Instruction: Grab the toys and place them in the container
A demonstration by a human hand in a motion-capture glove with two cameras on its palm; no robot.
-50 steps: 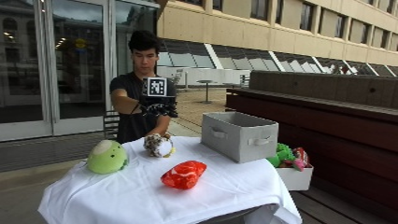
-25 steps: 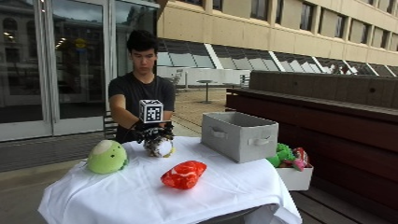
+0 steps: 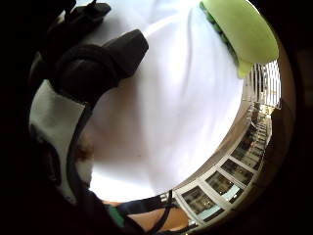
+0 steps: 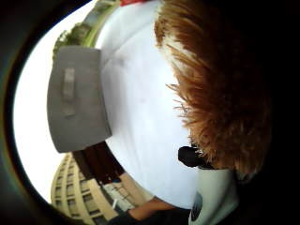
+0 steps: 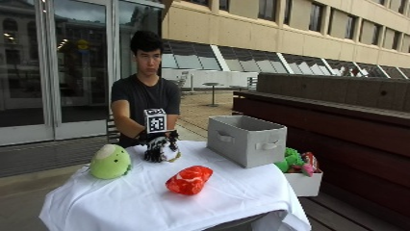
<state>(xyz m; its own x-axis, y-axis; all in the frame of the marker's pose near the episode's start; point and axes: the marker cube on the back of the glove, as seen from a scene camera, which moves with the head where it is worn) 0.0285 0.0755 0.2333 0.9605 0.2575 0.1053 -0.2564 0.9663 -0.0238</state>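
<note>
The gloved right hand (image 5: 158,144) rests on a furry toy (image 5: 168,151), fingers curled around it. The green toy (image 5: 110,162) sits beside it, the red toy (image 5: 189,180) before it, the container (image 5: 246,140) across.

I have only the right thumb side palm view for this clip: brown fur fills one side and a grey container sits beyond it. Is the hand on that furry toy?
Observer: Yes. The outside view shows the gloved right hand with its fingers curled over the furry toy, which sits on the white tablecloth.
Operator: Are any other toys out on the table?
Observer: A green plush lies on the cloth on the far side of the hand from the grey container.
Operator: Anything else?
Observer: A red toy lies nearer the table's front edge, apart from the others.
</note>
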